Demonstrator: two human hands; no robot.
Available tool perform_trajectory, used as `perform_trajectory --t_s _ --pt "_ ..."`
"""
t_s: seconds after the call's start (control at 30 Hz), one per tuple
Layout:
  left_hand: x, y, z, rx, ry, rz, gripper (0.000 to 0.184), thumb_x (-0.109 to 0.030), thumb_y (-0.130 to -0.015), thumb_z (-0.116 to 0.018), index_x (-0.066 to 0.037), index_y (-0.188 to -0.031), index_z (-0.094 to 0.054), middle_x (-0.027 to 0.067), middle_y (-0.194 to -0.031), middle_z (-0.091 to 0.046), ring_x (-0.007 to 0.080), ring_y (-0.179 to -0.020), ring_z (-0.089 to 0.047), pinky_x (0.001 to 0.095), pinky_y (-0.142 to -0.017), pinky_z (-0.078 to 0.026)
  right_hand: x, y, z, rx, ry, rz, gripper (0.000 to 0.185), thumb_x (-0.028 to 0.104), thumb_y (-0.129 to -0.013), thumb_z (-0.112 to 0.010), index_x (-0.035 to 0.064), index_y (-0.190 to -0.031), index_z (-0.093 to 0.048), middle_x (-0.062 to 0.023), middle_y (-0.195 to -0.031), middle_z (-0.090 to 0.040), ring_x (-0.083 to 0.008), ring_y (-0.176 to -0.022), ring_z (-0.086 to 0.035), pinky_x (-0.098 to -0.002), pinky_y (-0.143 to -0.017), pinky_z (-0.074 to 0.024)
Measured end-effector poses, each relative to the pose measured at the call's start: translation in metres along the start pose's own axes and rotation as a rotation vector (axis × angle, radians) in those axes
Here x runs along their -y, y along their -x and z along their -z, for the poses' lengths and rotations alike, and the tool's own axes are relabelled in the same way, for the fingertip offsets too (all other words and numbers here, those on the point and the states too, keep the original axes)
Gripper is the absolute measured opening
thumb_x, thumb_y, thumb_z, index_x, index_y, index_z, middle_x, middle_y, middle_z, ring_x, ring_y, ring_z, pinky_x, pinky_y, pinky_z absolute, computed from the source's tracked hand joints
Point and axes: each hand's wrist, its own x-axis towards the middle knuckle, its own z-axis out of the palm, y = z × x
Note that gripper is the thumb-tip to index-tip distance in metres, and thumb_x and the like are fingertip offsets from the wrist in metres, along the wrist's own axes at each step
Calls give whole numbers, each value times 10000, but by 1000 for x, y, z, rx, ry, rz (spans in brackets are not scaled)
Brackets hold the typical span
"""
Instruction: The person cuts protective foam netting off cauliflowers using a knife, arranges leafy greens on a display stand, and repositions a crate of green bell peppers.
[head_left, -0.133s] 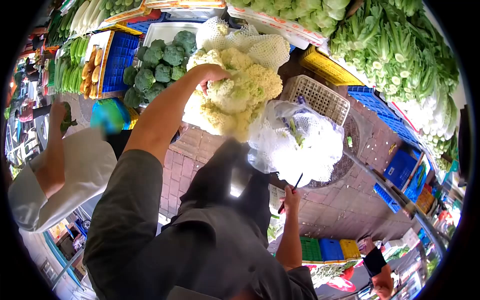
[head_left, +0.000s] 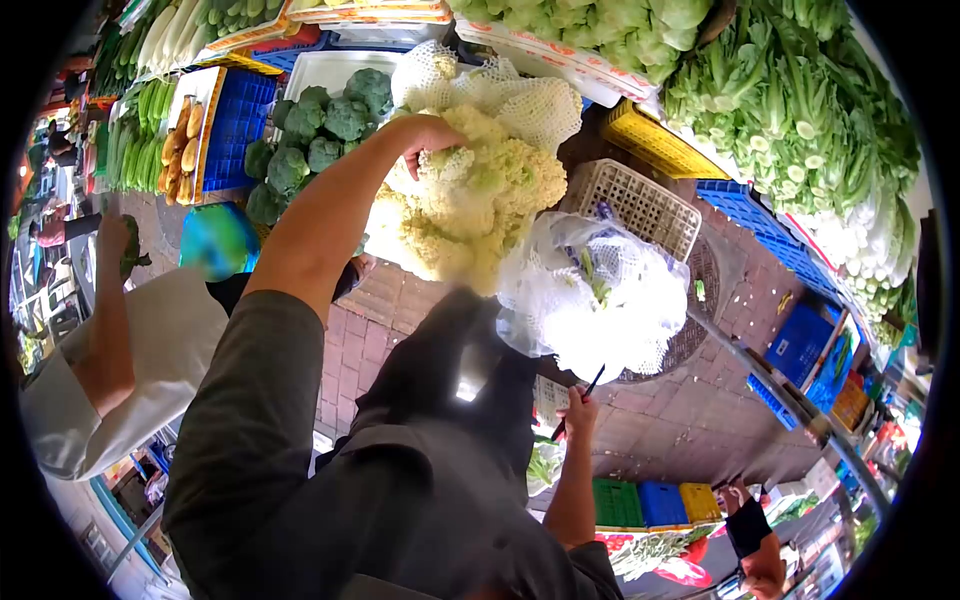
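Observation:
A heap of pale yellow cauliflower [head_left: 470, 225] lies at the upper middle, with white foam netting [head_left: 525, 100] behind it. My left hand [head_left: 428, 142] rests on top of the heap, its fingers curled down over one cauliflower head. Lower right, my right hand [head_left: 577, 412] is closed round a thin dark tool, possibly a knife, whose tip points up toward a clear plastic bag. That bag [head_left: 600, 290], brightly lit, holds white netting and some green leaves. Broccoli [head_left: 325, 125] sits left of the cauliflower.
An empty beige basket [head_left: 640, 207] lies right of the cauliflower. Leafy greens [head_left: 790, 120] fill the upper right beside a yellow crate [head_left: 660, 140]. A metal pole [head_left: 760, 375] crosses the right side. Another person in a light shirt [head_left: 150, 350] stands at left.
My left hand has shifted slightly upward over the cauliflower. My right hand and the dark tool sit slightly lower in the view.

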Motion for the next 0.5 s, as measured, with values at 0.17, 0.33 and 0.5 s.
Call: perform_trajectory --t_s 0.17,0.33,0.5 --pt "-22 -48 -16 185 -43 -8 507 -572 -931 -496 -175 -1223 -616 144 -1152 -661 302 -859 -691 488 -700 -586 -7 84 36 -97 46 -231 290 169 -935 -637 -67 -1102 -629 -98 -903 -657 -152 -508 -591 -248 -429 -485" --pt "-56 -96 3 -232 90 -41 721 -596 -898 -560 -47 -1364 -529 203 -1367 -536 381 -1039 -653 474 -728 -604 -50 82 33 -198 1 -283 353 156 -915 -670 -93 -1157 -607 -93 -877 -641 -142 -497 -583 -253 -418 -487" --pt "-51 -125 4 -380 152 -102 874 -711 -874 -533 0 -1381 -498 249 -1387 -483 421 -1023 -641 495 -835 -585 -70 85 38 -178 26 -326 379 149 -904 -680 -97 -1179 -594 -86 -874 -637 -131 -524 -583 -257 -420 -489"
